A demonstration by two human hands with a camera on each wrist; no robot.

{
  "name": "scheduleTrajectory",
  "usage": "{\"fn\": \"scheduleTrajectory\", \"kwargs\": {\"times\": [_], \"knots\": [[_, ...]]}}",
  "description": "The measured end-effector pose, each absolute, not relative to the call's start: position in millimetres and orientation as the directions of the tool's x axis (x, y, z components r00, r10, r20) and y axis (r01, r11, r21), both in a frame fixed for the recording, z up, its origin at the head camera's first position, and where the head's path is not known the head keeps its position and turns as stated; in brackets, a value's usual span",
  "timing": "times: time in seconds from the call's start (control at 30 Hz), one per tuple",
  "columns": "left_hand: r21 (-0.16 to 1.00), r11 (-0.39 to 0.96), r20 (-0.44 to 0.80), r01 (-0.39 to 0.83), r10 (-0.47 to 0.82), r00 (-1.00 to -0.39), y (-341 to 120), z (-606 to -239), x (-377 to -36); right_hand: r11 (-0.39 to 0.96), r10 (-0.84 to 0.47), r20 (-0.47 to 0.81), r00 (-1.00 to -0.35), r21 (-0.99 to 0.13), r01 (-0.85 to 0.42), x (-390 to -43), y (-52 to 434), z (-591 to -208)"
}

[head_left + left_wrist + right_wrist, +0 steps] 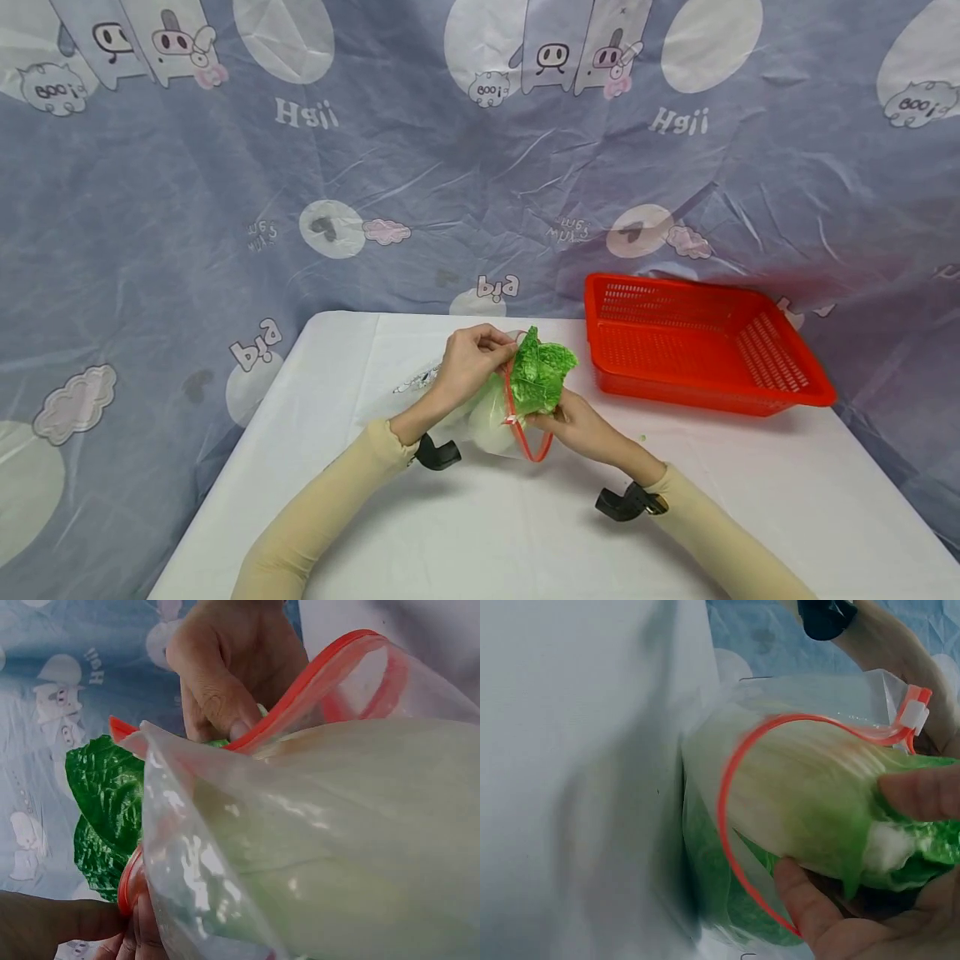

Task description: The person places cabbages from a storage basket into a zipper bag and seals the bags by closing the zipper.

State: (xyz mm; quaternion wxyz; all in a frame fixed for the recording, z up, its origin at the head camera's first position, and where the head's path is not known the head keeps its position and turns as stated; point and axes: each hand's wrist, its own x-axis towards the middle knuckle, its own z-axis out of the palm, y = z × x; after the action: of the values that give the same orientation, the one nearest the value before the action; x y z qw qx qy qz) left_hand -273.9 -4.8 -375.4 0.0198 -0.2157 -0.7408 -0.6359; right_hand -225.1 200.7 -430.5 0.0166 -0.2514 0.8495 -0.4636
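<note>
A Chinese cabbage [802, 795] with a pale stem and green leaves [542, 373] lies partly inside a clear zip bag [202, 877], leafy end out of the mouth. Red zip strip [724, 795] edges this mouth and carries a white slider [913, 717]. My left hand [472, 360] pinches the red edge between thumb and fingers. On the opposite side, my right hand [581, 427] grips the cabbage's leafy end at the opening, thumb [922, 795] above and fingers below. More green leaf shows through the bag's lower side in the right wrist view.
A red perforated basket [675, 400] stands at the back right of the white-covered table [480, 542]. Behind it hangs a printed grey-blue cloth [435, 158]. A tiny green scrap [642, 437] lies right of the hands. Black straps [437, 452] sit on both wrists.
</note>
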Motion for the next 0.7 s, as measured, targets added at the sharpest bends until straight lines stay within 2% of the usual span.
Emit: {"fn": "scheduleTrajectory", "kwargs": {"times": [0.23,0.43,0.7], "knots": [[0.919,0.121,0.330,0.376,0.291,-0.898,-2,-372,-271,0.519,-0.468,0.185,-0.864,-0.734,-0.439,-226,196,-427],[0.909,0.148,0.332,0.391,0.312,-0.890,1,-369,-264,0.565,-0.469,0.109,-0.876,-0.725,-0.393,-230,190,-427],[0.884,0.179,0.360,0.431,0.328,-0.874,5,-366,-258,0.616,-0.391,0.063,-0.918,-0.724,-0.312,-235,177,-430]]}}
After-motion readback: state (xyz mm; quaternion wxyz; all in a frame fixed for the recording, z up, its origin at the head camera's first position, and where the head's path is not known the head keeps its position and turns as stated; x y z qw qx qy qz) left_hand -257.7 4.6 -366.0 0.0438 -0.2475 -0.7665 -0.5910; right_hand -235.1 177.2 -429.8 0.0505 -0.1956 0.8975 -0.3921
